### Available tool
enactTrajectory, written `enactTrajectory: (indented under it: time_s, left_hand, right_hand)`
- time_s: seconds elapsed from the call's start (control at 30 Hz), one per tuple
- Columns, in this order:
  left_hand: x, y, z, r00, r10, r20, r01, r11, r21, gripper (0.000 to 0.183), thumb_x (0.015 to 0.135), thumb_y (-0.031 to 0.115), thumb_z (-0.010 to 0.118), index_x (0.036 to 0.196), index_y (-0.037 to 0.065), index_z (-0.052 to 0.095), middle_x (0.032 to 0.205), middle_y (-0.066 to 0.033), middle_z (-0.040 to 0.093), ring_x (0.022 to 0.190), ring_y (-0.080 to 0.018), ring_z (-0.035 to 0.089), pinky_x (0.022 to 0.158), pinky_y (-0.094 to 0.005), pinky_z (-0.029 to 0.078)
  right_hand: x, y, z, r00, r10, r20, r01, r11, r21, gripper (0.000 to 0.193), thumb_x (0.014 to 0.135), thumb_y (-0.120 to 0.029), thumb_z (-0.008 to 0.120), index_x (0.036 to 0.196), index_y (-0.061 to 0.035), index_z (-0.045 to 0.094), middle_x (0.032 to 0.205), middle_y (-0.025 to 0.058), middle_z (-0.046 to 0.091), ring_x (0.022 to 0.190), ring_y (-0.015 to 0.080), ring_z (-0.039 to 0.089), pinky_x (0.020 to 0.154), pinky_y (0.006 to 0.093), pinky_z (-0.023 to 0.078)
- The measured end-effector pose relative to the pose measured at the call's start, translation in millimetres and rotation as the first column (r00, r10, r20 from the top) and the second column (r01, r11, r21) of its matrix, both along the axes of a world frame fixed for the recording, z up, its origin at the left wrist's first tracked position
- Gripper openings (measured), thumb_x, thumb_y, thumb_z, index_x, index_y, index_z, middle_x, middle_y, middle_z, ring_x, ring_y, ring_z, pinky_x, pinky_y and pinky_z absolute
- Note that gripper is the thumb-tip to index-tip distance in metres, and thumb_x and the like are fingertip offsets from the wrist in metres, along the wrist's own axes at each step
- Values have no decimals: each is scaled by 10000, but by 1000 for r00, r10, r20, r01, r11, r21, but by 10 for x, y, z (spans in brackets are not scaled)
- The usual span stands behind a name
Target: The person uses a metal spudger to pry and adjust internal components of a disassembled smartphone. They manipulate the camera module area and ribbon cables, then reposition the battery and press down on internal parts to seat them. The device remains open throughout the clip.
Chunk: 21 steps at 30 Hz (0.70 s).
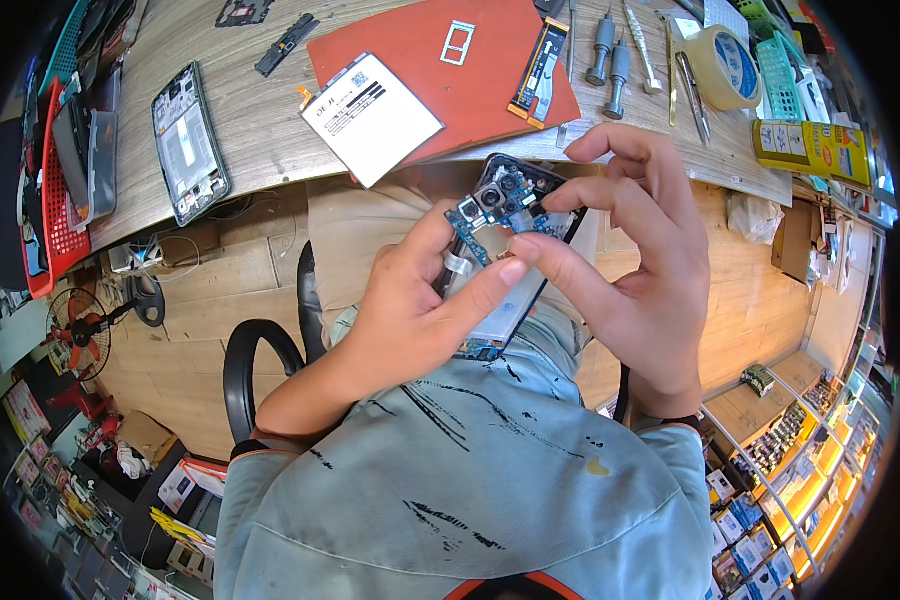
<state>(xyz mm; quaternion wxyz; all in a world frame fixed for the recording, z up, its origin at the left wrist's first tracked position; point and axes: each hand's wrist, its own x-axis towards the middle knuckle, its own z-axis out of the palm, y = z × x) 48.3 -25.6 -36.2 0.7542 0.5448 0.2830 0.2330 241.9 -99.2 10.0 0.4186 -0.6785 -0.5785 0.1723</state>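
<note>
Left grip (395,310) was clamped on a camera-studded blue circuit board (466,236) above an opened phone (508,303); right grip (536,226) touched it too, couldn't tell if closed. Ahead lay a black-printed white battery (372,122).

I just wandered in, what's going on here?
Someone is handling phone parts over their lap. The left hand holds a blue circuit board with camera modules, above an opened phone. The right hand is at the board's other side. A white battery lies partly on a red mat.
</note>
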Motion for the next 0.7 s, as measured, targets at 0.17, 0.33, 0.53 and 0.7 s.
enactTrajectory:
  time_s: [0.17, 0.33, 0.53, 0.7]
  left_hand:
    - [-1, 4, 0, 999, 0, -42, 2, 998, 61, 364, 1024, 112, 753, 1325, -18, 596, 1138, -59, 734, 1004, -60, 639, 854, -240, 526]
    - [12, -16, -25, 999, 43, -8, -42, 994, 104, 409, 994, 86, 784, 1338, -17, 587, 1153, -63, 741, 1048, -76, 660, 918, -261, 539]
    - [-34, 25, 19, 997, -17, 77, 25, 994, -108, 533, 930, 28, 836, 1385, -15, 563, 1212, -75, 724, 1090, -105, 669, 965, -287, 541]
    - [-88, 11, 114, 993, -58, 103, 93, 921, -378, 574, 932, 34, 833, 1421, -32, 539, 1267, -91, 699, 1157, -117, 652, 1002, -302, 535]
  right_hand:
    - [-58, -17, 58, 998, -53, 18, 54, 998, -43, 292, 730, -90, 919, 932, 4, 730, 1250, 91, 622, 1042, 184, 610, 764, 288, 427]
    - [-54, -36, 43, 994, -30, -109, 23, 997, -70, 275, 731, -60, 905, 926, -17, 715, 1231, 75, 631, 1000, 146, 584, 755, 261, 387]
    - [82, -19, 135, 924, 62, -378, -99, 992, -80, 274, 762, -17, 886, 956, -7, 692, 1212, 90, 636, 970, 108, 557, 753, 238, 371]
    - [403, 111, 179, 943, 154, -294, -193, 976, -106, 274, 768, 17, 891, 954, -13, 693, 1234, 90, 625, 956, 89, 542, 725, 222, 377]
